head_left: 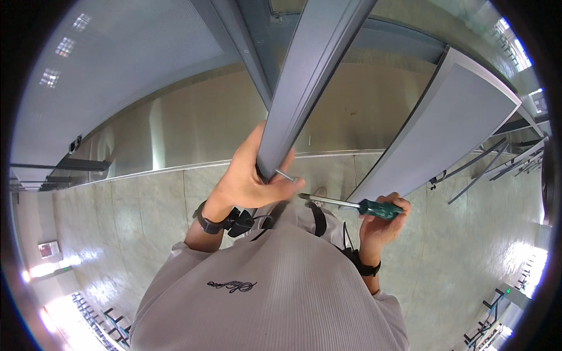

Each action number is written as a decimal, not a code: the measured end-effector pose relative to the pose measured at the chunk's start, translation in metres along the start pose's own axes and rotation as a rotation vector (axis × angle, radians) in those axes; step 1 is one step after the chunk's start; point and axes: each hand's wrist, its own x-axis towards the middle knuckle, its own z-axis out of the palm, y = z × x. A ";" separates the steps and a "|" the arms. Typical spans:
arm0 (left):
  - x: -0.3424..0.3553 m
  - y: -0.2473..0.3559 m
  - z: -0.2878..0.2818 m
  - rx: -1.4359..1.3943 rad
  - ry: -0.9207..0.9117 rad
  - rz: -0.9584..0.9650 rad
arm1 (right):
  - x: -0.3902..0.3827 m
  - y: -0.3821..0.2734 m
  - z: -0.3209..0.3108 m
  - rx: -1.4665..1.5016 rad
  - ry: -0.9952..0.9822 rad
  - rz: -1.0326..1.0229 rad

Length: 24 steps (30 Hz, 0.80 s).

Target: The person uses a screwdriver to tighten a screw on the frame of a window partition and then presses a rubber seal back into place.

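My left hand [240,179] wraps round the lower end of a grey metal bar [293,93], thumb along its near side. From the bar's end juts a thin metal screw [285,174], its outer end at my thumb tip. In my right hand [381,225] is a screwdriver [380,209] with a dark green handle, gripped by the fingers. Its shaft lies nearly level and points left. The tip is a short way right of the screw, apparently apart from it.
A large grey panel [134,52] fills the upper left. At the right, a grey panel with a pale edge [445,123] leans outward over the tiled floor [140,216]. A dark bracket [88,164] juts out at the left. Metal frames [497,158] stand at the far right.
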 end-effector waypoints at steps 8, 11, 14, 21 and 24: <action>0.008 0.007 -0.003 -0.219 -0.002 -0.040 | 0.022 -0.014 0.007 0.063 0.105 -0.086; 0.010 0.005 0.001 -0.180 -0.007 0.011 | 0.034 -0.014 0.025 0.106 0.144 -0.070; 0.007 0.005 0.011 -0.223 0.015 0.009 | 0.034 -0.023 0.048 0.062 -0.070 0.010; 0.002 0.015 0.024 -0.152 0.073 -0.038 | 0.035 -0.011 0.103 -0.499 -0.505 -0.223; -0.003 0.018 0.026 -0.132 0.103 -0.022 | 0.033 -0.005 0.110 -0.501 -0.528 -0.254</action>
